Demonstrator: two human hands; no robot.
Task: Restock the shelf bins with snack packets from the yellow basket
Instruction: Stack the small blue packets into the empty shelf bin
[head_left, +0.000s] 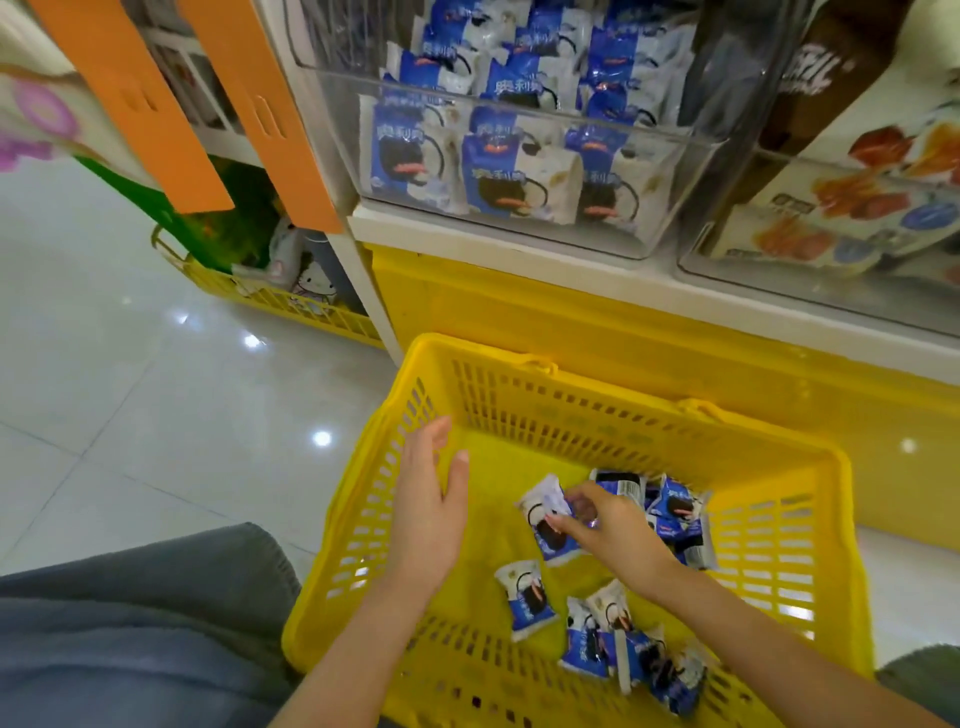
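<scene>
**Basket nearly emptied as restocking goes on at snack shelf**

A person crouches over a yellow basket (852, 525) set on the tiled floor (156, 389), a grey-trousered knee (130, 623) at the near left. Nearest the camera, loose packets (613, 649) lie scattered on the basket's bottom by the near wall, with one more (524, 597) lying apart from them, all yet to be shelved.

Further in, the right hand (608, 519) reaches down and pinches a blue-and-white snack packet (543, 512) between thumb and curled fingertips. The packet sticks out to the left of the fingers, tilted, its lower end at or near the basket floor; whether it is lifted clear cannot be told. More packets lie half hidden just behind that hand.

The left hand (431, 509) hovers over the basket's left side, fingers straight and close together, thumb held apart, holding nothing. It appears poised to receive or gather packets, so that several can go up at once.

The basket stands hard against the yellow base of the shelf, apparently to keep each reach short. Directly above it, a clear shelf bin (519, 232) already holds rows of the same packets. Beside that, a neighbouring bin (696, 262) carries a different snack, and a second basket (291, 304) sits away to the left.
</scene>
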